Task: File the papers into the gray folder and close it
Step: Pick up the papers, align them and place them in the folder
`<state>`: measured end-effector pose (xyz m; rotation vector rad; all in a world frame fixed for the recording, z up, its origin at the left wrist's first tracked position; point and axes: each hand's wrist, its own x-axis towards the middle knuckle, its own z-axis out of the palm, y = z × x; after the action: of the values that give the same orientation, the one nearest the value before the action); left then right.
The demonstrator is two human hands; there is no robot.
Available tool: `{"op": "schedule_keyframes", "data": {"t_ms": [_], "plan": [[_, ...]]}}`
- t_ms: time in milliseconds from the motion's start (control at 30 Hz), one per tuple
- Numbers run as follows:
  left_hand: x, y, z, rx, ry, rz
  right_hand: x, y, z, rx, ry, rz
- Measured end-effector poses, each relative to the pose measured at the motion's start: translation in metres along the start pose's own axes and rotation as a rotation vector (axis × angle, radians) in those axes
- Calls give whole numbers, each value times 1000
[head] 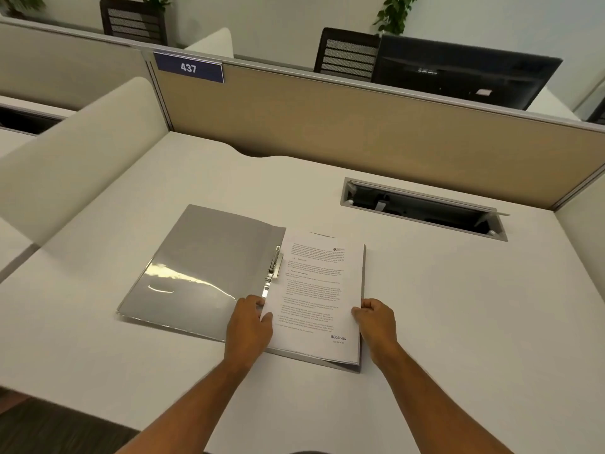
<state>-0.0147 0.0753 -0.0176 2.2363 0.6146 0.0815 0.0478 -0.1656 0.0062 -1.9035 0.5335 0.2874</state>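
A gray folder (203, 267) lies open on the white desk, its glossy left cover flat. A metal clip (273, 268) runs along the spine, its lever raised. A stack of printed papers (319, 290) rests on the folder's right half, with a "RECEIVED" stamp near its lower right corner. My left hand (250, 326) grips the stack's lower left edge beside the clip. My right hand (375, 317) pinches the stack's right edge. The folder's right cover shows only as a thin gray strip under the papers.
The white desk (458, 322) is bounded by a tan partition (360, 126) at the back and a white divider (82, 152) on the left. An open cable tray (422, 208) is set into the desk at the right rear. A dark monitor (458, 70) stands behind the partition.
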Motion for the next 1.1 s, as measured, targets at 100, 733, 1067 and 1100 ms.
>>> {"op": "schedule_keyframes", "data": {"t_ms": [100, 733, 1067, 1100], "plan": [[0, -2, -1, -20, 0, 6, -1, 0, 1, -23, 1, -11], [-28, -39, -25, 95, -218, 242, -62, 70, -26, -570, -46, -508], [-32, -45, -25, 175, -238, 354, -77, 82, -23, -641, 63, -635], [-31, -44, -24, 178, -237, 356, -77, 82, -22, -643, 75, -641]]}}
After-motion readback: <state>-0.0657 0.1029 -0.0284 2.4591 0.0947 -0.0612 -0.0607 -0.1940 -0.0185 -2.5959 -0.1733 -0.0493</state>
